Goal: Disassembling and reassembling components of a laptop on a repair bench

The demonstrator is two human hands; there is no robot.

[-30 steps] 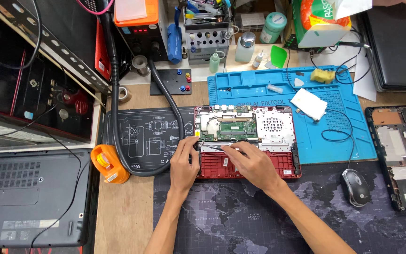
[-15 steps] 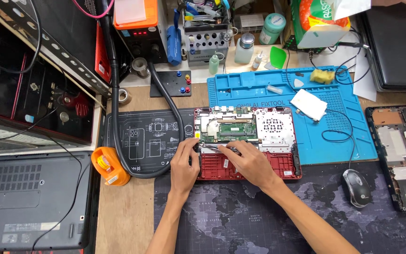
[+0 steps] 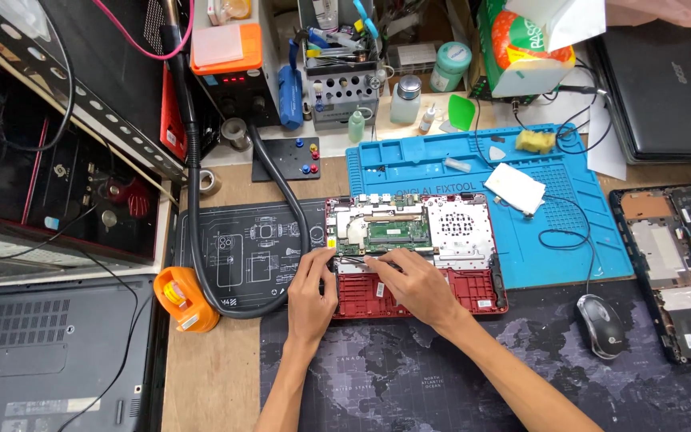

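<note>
A dark desk mat printed with a world map (image 3: 409,376) is seen nearest, beneath both forearms. Directly under the hands an opened red laptop base with its circuit board exposed (image 3: 417,252) is laid, its red lower edge below the knuckles and its green memory module (image 3: 397,232) just beyond the fingertips. The left hand (image 3: 312,286) is rested on the base's left edge, fingers curled loosely (nothing can be seen gripped in it). The right hand (image 3: 409,282) is pinched around a thin dark tool (image 3: 361,258), which is pointed leftward toward the left thumb; its exact kind cannot be told. Left of the left hand an orange tape dispenser (image 3: 184,298) is stood. Right of the right hand a black computer mouse (image 3: 601,326) is placed. Beyond the hands a blue silicone repair mat (image 3: 473,164) is spread.
</note>
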